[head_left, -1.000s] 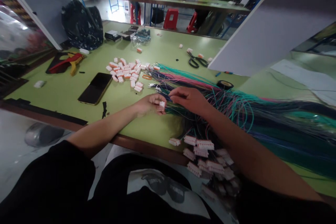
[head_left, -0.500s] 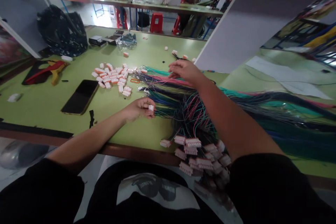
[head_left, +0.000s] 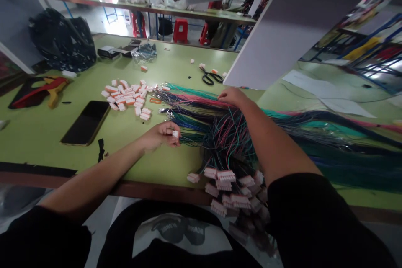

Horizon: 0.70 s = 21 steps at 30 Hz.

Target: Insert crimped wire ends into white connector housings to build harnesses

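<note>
My left hand (head_left: 166, 133) is closed around a small white connector (head_left: 175, 134) above the front of the table. Thin wires run rightward from that connector. My right hand (head_left: 234, 96) rests on the pink wires (head_left: 204, 100), its fingers bent down onto them; the fingertips are partly hidden. Bundles of green, dark blue and black wires lie side by side under and between my hands, their bare metal ends pointing left. Wired white connectors (head_left: 226, 176) hang in a cluster over the table's front edge.
Loose white-and-orange connectors (head_left: 125, 94) lie heaped left of the wire ends. Nearby are a phone (head_left: 86, 122), black scissors (head_left: 211, 77), a red and yellow tool (head_left: 47, 90) and a dark plastic bag (head_left: 63, 42). A pale upright panel (head_left: 270, 37) stands behind my right hand.
My right hand has come down from above the wires onto the pink ones, its fingers drawing closer together. The scissors now show fully. My left hand keeps the connector.
</note>
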### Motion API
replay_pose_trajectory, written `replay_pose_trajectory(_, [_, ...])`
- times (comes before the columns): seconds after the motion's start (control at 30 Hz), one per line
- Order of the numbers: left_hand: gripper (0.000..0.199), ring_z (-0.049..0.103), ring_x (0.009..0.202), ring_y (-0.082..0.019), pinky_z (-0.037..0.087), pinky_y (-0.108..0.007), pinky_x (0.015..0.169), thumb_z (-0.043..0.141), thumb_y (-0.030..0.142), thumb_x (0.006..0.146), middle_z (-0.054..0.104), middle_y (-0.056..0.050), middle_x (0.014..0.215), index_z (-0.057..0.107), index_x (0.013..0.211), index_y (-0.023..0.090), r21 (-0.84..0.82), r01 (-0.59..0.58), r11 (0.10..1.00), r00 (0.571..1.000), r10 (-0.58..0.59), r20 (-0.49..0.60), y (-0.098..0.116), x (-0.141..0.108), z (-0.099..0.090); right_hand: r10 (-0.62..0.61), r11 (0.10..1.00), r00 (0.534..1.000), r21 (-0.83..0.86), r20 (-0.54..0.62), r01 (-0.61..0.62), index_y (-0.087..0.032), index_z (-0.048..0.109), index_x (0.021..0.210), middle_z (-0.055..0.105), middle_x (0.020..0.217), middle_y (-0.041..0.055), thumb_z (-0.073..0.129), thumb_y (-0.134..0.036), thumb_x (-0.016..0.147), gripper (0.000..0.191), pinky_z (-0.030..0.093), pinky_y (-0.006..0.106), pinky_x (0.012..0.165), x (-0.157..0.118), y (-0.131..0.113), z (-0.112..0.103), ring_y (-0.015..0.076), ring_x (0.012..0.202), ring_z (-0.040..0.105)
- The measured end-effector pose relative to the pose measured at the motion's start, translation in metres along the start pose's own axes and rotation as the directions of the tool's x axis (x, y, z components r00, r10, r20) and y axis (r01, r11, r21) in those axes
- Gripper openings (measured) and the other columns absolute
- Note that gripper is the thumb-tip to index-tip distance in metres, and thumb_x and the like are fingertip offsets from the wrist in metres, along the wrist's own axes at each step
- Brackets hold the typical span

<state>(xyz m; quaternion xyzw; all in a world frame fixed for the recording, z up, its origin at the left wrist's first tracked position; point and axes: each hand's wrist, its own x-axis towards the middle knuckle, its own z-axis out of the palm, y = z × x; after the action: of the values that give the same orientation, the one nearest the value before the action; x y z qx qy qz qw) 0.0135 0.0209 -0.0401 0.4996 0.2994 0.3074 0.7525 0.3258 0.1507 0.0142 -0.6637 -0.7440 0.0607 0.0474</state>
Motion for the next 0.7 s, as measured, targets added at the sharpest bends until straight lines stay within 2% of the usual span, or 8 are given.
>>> replay_pose_trajectory(0.1, [0.034,0.064,0.063,-0.011,0.048,-0.022,0.059,0.080,0.025,0.059,0.065,0.001,0.067,0.054,0.078,0.014,-0.001,-0.004,1.000,1.000,0.004,-0.006,0.001,-0.001,0.001,0.066,0.989,0.992,-0.140,0.107,-0.051,-0.023,0.076,0.089,0.074,0.091,0.0040,0.059,-0.015,0.065,0.030,0.046,0.026,0.071,-0.001,-0.012,-0.002,0.0192,0.083,0.065])
replay_pose_trajectory(0.3, [0.032,0.063,0.064,-0.012,0.047,-0.023,0.060,0.078,0.023,0.060,0.065,-0.001,0.069,0.054,0.079,0.014,0.013,-0.003,1.000,1.000,0.004,-0.006,-0.001,0.000,0.000,0.071,0.956,0.987,-0.293,0.147,-0.025,-0.023,0.074,0.094,0.072,0.096,0.0070,0.058,-0.015,0.068,0.031,0.046,0.028,0.070,-0.010,-0.028,-0.005,0.0204,0.085,0.065])
replay_pose_trajectory(0.43, [0.034,0.064,0.064,-0.012,0.047,-0.023,0.059,0.079,0.025,0.060,0.064,-0.001,0.068,0.054,0.080,0.013,0.008,-0.010,1.000,1.000,0.010,-0.002,-0.003,0.001,-0.001,0.088,0.946,0.977,-0.323,0.193,-0.021,-0.021,0.074,0.093,0.072,0.097,0.0076,0.057,-0.014,0.069,0.031,0.046,0.029,0.071,-0.011,-0.033,-0.006,0.0209,0.087,0.064])
replay_pose_trajectory(0.7, [0.035,0.063,0.063,-0.011,0.048,-0.023,0.061,0.080,0.020,0.057,0.064,0.000,0.069,0.053,0.080,0.013,0.004,-0.013,1.000,1.000,0.013,0.019,-0.003,0.004,-0.003,0.093,0.951,0.989,-0.305,0.117,-0.053,-0.020,0.072,0.089,0.071,0.099,0.0090,0.055,-0.017,0.069,0.027,0.044,0.029,0.069,-0.009,-0.029,-0.002,0.0226,0.088,0.063])
